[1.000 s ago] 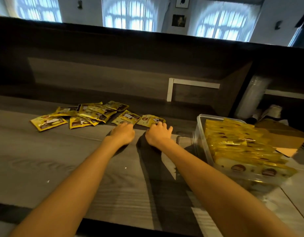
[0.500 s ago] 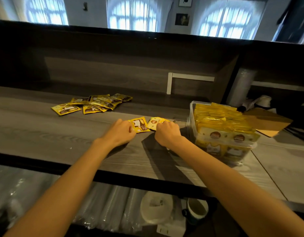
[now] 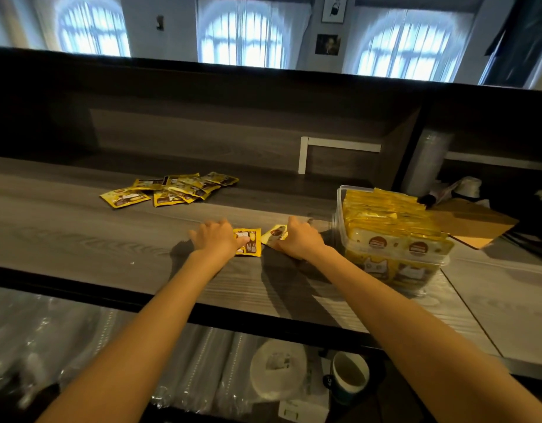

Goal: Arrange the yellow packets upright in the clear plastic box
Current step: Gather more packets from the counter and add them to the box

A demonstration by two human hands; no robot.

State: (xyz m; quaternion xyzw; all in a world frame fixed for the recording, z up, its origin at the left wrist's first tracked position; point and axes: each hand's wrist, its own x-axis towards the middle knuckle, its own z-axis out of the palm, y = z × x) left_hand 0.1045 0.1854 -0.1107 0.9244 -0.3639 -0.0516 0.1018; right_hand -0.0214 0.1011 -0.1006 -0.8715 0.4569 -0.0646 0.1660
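Note:
A clear plastic box [image 3: 340,199] stands at the right of the wooden counter, packed with upright yellow packets [image 3: 391,218]. A loose pile of yellow packets [image 3: 172,189] lies flat further back on the left. Two single packets lie in front of me. My left hand [image 3: 216,239] rests palm down, thumb pressed on the nearer packet [image 3: 252,244]. My right hand [image 3: 298,241] is curled over the edge of the other packet [image 3: 275,234], just left of the box. Part of each packet is hidden under the hand on it.
A brown cardboard piece [image 3: 474,224] lies right of the box. A raised dark back wall [image 3: 233,132] runs behind the counter. Below the front edge [image 3: 172,303], a shelf holds sleeves of plastic cups [image 3: 202,361], a white disc [image 3: 277,367] and a paper cup [image 3: 350,374].
Both hands have pulled one packet each away from the pile toward the front of the counter and the box. The view has tilted so the shelf below shows.

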